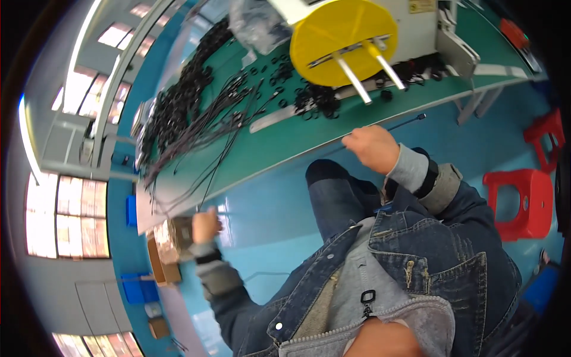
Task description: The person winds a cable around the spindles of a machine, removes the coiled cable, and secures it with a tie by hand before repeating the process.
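Observation:
My right hand (373,147) is closed around a thin black cable (404,124), just off the front edge of the table. The cable's connector end (422,116) sticks out to the right of the fist. My left hand (206,226) is lower and to the left, by the table's near-left corner, slightly blurred, with its fingers curled in. Dark cable ends (202,199) hang over the table edge right above it; whether it grips one of them is hidden. Loose straight cables (229,122) lie spread across the green tabletop (262,157).
A machine with a yellow disc (344,44) and two pale pegs stands at the table's back. Coiled black cables (178,107) are heaped at the left; small black loops (318,98) lie below the disc. Red stools (526,205) stand right; a cardboard box (163,262) sits lower left.

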`<action>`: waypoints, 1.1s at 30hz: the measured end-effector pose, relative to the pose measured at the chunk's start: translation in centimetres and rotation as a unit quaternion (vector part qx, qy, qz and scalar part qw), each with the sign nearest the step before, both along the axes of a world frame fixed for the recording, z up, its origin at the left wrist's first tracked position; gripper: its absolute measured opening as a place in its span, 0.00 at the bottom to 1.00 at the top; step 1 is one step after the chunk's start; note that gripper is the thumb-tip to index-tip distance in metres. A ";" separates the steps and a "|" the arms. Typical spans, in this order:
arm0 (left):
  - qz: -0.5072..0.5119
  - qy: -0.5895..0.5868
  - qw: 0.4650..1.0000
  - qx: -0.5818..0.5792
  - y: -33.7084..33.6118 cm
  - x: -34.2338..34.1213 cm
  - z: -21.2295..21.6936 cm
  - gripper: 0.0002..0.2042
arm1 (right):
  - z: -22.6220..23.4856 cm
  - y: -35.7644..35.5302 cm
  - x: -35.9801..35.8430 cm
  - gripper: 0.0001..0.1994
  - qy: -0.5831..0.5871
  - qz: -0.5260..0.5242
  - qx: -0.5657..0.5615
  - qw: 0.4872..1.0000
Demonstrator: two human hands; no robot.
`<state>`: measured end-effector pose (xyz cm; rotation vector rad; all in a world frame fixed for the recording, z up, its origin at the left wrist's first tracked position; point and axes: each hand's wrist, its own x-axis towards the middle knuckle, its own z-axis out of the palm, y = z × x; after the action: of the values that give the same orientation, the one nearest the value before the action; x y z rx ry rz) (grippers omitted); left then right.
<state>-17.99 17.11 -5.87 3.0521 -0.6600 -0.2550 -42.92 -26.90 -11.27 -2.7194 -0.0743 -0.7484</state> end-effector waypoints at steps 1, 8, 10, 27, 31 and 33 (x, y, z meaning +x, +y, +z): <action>0.028 -0.017 0.996 -0.087 -7.2 -4.5 0.6 0.11 | 0.6 0.3 -0.8 0.04 -0.011 0.024 -0.022 0.999; -0.234 0.298 0.782 -0.495 -27.7 -18.9 1.3 0.12 | 4.6 0.8 -4.3 0.05 -0.102 0.059 -0.046 0.992; -0.206 0.358 0.792 -0.449 -28.9 -18.8 1.1 0.11 | 4.9 -1.3 -6.7 0.07 -0.131 -0.006 -0.067 0.989; -0.322 0.084 0.748 -0.575 -37.9 -15.3 7.0 0.06 | 7.6 -6.8 -3.4 0.08 -0.377 -0.163 0.110 0.905; -0.298 0.096 0.757 -0.573 -38.8 -14.0 5.7 0.06 | 6.2 -7.9 -1.7 0.06 -0.355 -0.175 0.126 0.909; -0.289 0.112 0.749 -0.585 -39.6 -13.5 5.3 0.07 | 5.9 -8.7 -0.3 0.06 -0.343 -0.201 0.111 0.911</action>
<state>-31.48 -22.48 -0.57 1.5409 -1.1395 -0.1127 -43.26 -35.62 -5.42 -2.1487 0.3995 -1.6870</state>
